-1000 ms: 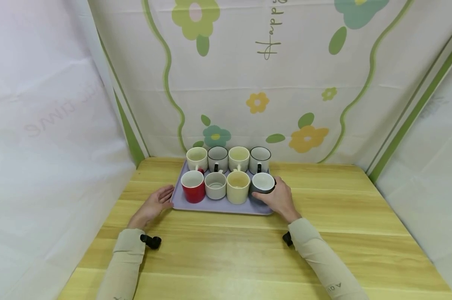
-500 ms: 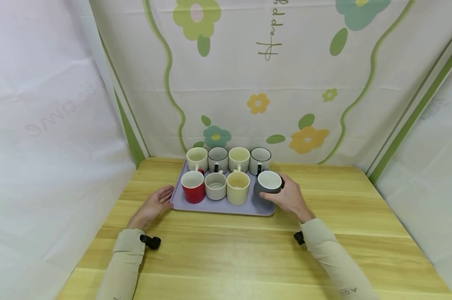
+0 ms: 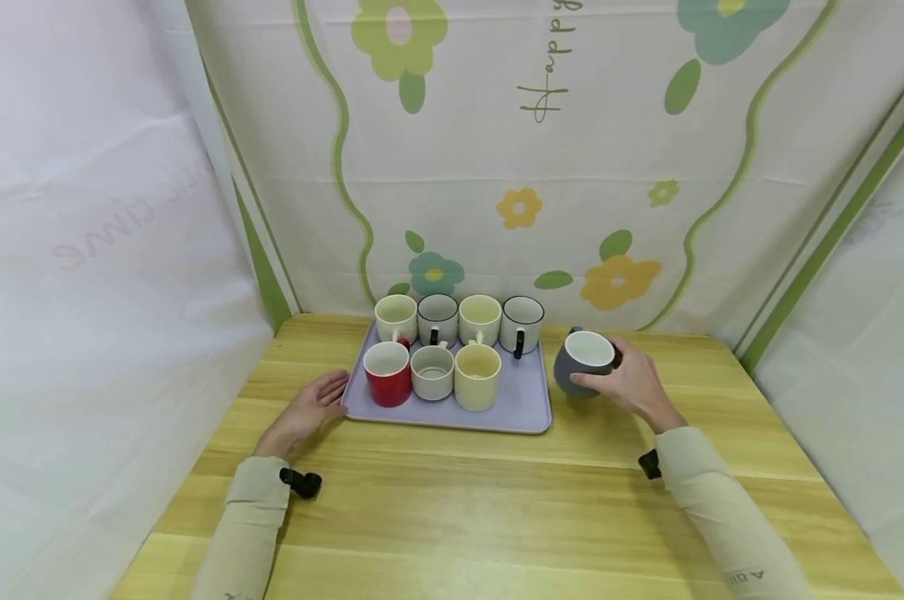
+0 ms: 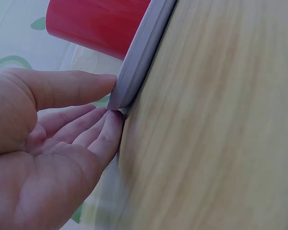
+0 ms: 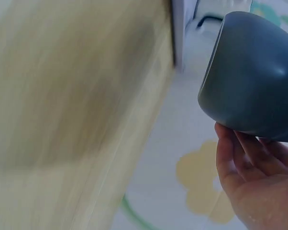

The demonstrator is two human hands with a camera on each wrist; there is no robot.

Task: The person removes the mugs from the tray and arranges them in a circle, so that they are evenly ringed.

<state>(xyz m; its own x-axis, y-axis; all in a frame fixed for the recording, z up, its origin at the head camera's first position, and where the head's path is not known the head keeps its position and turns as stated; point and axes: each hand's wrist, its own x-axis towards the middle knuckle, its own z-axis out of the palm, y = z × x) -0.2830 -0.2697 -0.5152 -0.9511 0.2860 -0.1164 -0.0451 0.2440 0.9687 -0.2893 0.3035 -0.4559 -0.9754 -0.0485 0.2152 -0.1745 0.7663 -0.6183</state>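
A dark grey mug [image 3: 581, 367] with a white inside is held above the table by my right hand [image 3: 635, 385], just right of the tray. Its thumb crosses the near side of the mug. In the right wrist view, the fingers [image 5: 227, 153] press against the grey wall, and the mug is off the tabletop. My left hand [image 3: 309, 412] touches the left front corner of the purple tray [image 3: 522, 408], its fingers fairly straight. A red mug [image 3: 388, 385] stands closest to that hand. Beside it are a short pale cup [image 3: 432, 377] and a yellow mug [image 3: 476, 387].
Along the tray's back row stand two cream mugs [image 3: 396, 317] and two white mugs [image 3: 522, 321] with black rims. Bare tray shows at the front right. Behind the wooden table [image 3: 452, 508] hangs a flowered cloth [image 3: 452, 150]; white cloth also hangs at both sides.
My right hand has lifted the dark grey mug from the tray's front right spot and carried it right, past the tray's edge. My left hand stays at the tray corner.
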